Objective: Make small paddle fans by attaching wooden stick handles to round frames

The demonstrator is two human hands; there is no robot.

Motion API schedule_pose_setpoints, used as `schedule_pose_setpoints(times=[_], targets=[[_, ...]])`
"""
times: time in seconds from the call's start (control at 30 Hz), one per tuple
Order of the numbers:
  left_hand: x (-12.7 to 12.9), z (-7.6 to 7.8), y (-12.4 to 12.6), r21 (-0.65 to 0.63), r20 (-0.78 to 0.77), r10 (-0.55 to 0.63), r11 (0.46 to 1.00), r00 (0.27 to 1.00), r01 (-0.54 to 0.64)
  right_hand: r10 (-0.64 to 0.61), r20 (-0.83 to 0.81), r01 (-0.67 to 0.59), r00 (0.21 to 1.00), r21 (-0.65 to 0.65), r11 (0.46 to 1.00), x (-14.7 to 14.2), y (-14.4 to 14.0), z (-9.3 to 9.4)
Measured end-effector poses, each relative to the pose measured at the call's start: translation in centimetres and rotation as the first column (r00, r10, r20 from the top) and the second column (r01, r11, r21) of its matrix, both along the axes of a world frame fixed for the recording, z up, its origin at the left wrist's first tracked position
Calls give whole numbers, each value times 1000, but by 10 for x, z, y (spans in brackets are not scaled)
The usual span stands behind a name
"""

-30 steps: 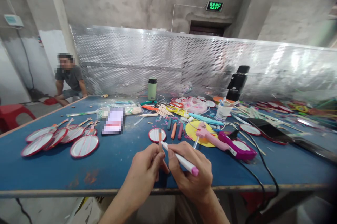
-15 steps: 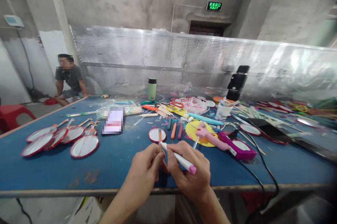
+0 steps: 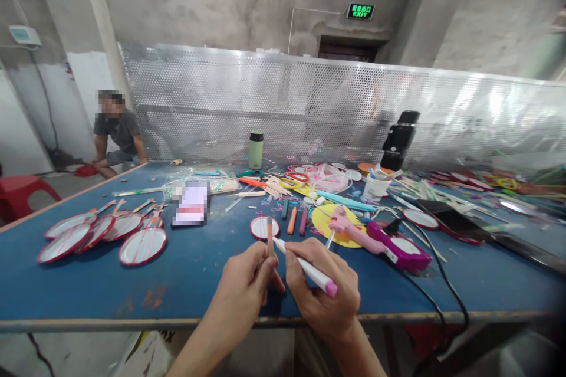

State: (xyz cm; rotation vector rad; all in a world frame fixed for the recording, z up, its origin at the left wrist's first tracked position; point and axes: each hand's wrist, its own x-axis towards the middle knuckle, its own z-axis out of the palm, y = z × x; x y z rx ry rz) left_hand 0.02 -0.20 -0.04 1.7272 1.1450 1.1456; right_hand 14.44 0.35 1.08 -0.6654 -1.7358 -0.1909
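My left hand (image 3: 247,276) is closed around a flat wooden craft stick (image 3: 270,229), orange with a greyish upper end, held upright above the table's near edge. In my right hand (image 3: 325,282) is a white marker (image 3: 312,271) with a pink end, gripped like a pen. The marker's tip is close beside the stick; whether it touches I cannot tell. Just beyond the stick lies a round white disc with a red rim (image 3: 259,228). Near it are an orange crayon-like stick (image 3: 292,220) and a dark red one (image 3: 303,220).
Several red-rimmed discs on sticks (image 3: 142,246) lie at the left beside a phone (image 3: 191,205). To the right are a pink glue gun (image 3: 354,229), a purple power strip (image 3: 400,247) and black cables. A green bottle (image 3: 255,151) stands behind. One person (image 3: 117,132) sits far left.
My right hand and the marker have shifted slightly to the right. My left hand keeps its hold on the stick, almost unmoved.
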Motion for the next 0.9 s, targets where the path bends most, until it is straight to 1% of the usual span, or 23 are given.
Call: schedule_pose_setpoints(times=[0.13, 0.27, 0.43, 0.63, 0.77, 0.9], targets=[[0, 0, 0, 6, -3, 2, 1000, 1000, -2, 16, 10, -16, 1000, 0, 1000, 0, 0, -1], [-1, -1, 0, 7, 15, -10, 1000, 1000, 10, -2, 2, 2, 1000, 15, 1000, 0, 0, -2], [-1, -2, 0, 5, 40, -20, 1000, 999, 20, 42, 29, -42, 999, -1, 999, 0, -1, 1], [1, 0, 0, -9, 41, -22, 1000, 999, 22, -9, -8, 9, 1000, 21, 1000, 1, -2, 1], [0, -1, 1, 5, 34, -20, 1000, 999, 20, 8, 21, -7, 1000, -9, 1000, 2, -1, -1], [-1, -1, -1, -9, 43, -17, 1000, 999, 18, 6, 7, -6, 1000, 3, 1000, 2, -2, 0]])
